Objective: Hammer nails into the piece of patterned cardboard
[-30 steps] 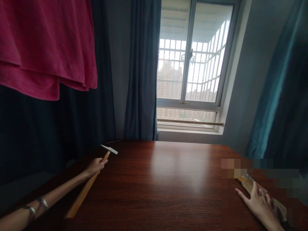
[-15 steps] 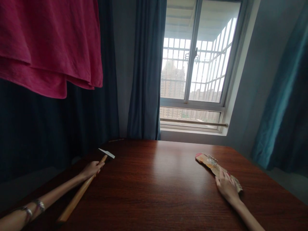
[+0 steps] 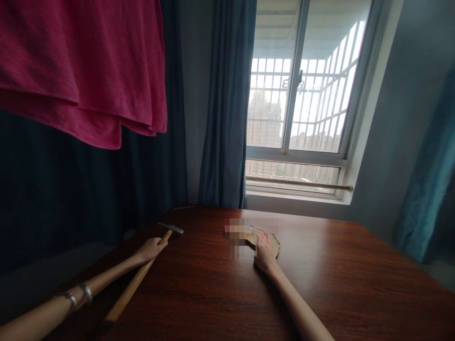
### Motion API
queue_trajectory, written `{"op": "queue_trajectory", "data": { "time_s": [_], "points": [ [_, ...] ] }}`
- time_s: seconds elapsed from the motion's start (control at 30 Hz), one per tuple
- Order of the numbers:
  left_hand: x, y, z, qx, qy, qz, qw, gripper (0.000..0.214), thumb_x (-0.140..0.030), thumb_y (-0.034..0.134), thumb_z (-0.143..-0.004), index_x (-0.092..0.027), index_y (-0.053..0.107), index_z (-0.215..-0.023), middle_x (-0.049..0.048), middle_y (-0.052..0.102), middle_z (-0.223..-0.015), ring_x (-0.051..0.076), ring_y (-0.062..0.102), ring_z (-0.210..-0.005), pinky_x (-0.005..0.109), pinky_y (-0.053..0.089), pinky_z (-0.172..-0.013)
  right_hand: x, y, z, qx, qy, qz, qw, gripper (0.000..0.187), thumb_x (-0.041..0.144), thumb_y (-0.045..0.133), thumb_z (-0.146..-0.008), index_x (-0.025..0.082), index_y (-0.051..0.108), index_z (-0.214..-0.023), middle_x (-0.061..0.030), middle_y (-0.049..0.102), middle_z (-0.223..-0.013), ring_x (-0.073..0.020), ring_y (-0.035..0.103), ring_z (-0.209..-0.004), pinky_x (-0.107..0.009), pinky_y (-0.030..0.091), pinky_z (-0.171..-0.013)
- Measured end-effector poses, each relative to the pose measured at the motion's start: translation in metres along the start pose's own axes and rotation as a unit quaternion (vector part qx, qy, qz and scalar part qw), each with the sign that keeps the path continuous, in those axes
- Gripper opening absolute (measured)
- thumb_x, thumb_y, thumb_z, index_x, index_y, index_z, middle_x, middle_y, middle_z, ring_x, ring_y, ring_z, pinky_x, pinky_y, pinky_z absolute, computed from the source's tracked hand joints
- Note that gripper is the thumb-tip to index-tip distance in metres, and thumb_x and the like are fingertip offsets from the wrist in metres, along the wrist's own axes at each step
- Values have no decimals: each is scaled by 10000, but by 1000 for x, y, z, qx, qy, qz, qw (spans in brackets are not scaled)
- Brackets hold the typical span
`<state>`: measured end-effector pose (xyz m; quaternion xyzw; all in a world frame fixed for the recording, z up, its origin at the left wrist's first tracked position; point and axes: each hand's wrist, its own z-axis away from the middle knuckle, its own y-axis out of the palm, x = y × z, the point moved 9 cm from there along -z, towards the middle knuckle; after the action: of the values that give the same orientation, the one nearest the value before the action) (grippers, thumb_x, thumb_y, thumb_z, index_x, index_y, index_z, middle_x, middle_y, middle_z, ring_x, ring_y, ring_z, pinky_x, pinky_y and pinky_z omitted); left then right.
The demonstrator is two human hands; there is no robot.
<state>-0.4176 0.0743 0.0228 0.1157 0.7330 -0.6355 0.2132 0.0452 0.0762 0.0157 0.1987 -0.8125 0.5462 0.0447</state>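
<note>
My left hand (image 3: 151, 248) is closed round the upper part of a long wooden-handled hammer (image 3: 140, 279) that lies on the dark wooden table (image 3: 337, 284); its metal head (image 3: 171, 228) points away from me. My right hand (image 3: 263, 255) rests flat, fingers stretched out, on a piece of cardboard (image 3: 272, 242) with several small metal nails standing in it, near the middle of the table. Part of the cardboard's left end is blurred out. Bracelets (image 3: 76, 296) sit on my left wrist.
A red cloth (image 3: 81, 66) hangs at the upper left. Blue curtains (image 3: 223, 118) flank a barred window (image 3: 302, 94) behind the table. A thin stick-like object (image 3: 183, 207) lies at the table's far edge. Another teal curtain (image 3: 426, 189) hangs at the right.
My right hand has slid the cardboard with nails from the table's right side leftward to the middle. My left hand keeps hold of the hammer; the view has shifted slightly.
</note>
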Motion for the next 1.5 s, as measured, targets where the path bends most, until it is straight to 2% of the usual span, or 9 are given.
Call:
{"op": "queue_trajectory", "data": {
  "time_s": [0.13, 0.3, 0.73, 0.97, 1.1, 1.2, 1.3, 1.43, 1.5],
  "points": [
    [4, 1, 1, -1, 4, -50, 999, 385, -473, 396, -752, -156, 526, -577, 61, 589, -622, 216, 578, -646, 233, 297, -559, 40, 23, -16, 28, -30, -38, 998, 700, 38, 423, -617, 48, 342, -1312, -136, 417, -1344, -220, 275, -1280, -334, 180, -1041],
    [1, -1, 6, 3, 5, -95, 995, 409, -496, 382, -755, -159, 557, -602, 86, 616, -665, 231, 592, -666, 245, 311, -569, 64, 19, -30, 8, -49, -63, 997, 548, 118, 393, -729, 68, 390, -1274, -150, 496, -1262, -215, 383, -1199, -330, 223, -1003],
    [-7, -5, 13, 22, -18, -142, 989, 443, -552, 424, -694, -161, 624, -632, 138, 650, -742, 299, 607, -735, 312, 369, -638, 56, 7, -41, -22, -9, -35, 999, 355, 202, 392, -804, 109, 514, -1124, -136, 621, -1029, -208, 522, -1007, -294, 310, -878],
    [-12, -3, 13, 35, 5, -167, 985, 447, -532, 403, -707, -155, 640, -670, 159, 656, -784, 337, 606, -781, 372, 384, -694, 47, 8, -41, -33, 16, -20, 999, 344, 271, 254, -909, 140, 569, -954, -130, 635, -948, -198, 568, -886, -289, 349, -784],
    [-20, -4, 13, 51, 3, -213, 976, 416, -490, 439, -709, -133, 650, -673, 188, 657, -815, 371, 593, -828, 431, 380, -738, 42, 10, -41, -30, 21, -10, 999, 278, 265, 338, -884, 127, 574, -941, -136, 639, -917, -211, 573, -870, -291, 356, -758],
    [-47, -9, 8, 37, 3, -266, 963, 334, -418, 530, -676, -105, 644, -697, 206, 647, -828, 386, 570, -879, 465, 367, -784, 39, 10, -41, -24, 21, -5, 999, 243, 249, 382, -862, 123, 584, -913, -139, 643, -889, -222, 571, -880, -294, 357, -753],
    [-103, -11, -2, -38, 56, -235, 970, 356, -355, 543, -694, -92, 597, -929, 213, 606, -957, 359, 551, -928, 448, 381, -789, 37, 9, -41, -22, 20, -7, 1000, 225, 239, 390, -856, 131, 581, -906, -129, 643, -893, -216, 571, -885, -281, 359, -741],
    [-188, 27, -15, -29, 220, -25, 975, 371, -320, 534, -720, -136, 531, -1043, 161, 552, -1039, 265, 532, -968, 351, 398, -834, 35, 7, -40, -23, 14, -16, 1000, 209, 237, 396, -855, 143, 569, -923, -113, 635, -933, -194, 574, -873, -258, 360, -730],
    [-209, 46, -24, -42, 234, 80, 968, 418, -256, 523, -720, -128, 484, -1116, 156, 530, -1051, 238, 526, -971, 335, 398, -853, 34, 7, -40, -22, 8, -23, 999, 201, 240, 400, -854, 149, 567, -919, -109, 634, -938, -183, 576, -868, -247, 363, -727]
  ]
}}
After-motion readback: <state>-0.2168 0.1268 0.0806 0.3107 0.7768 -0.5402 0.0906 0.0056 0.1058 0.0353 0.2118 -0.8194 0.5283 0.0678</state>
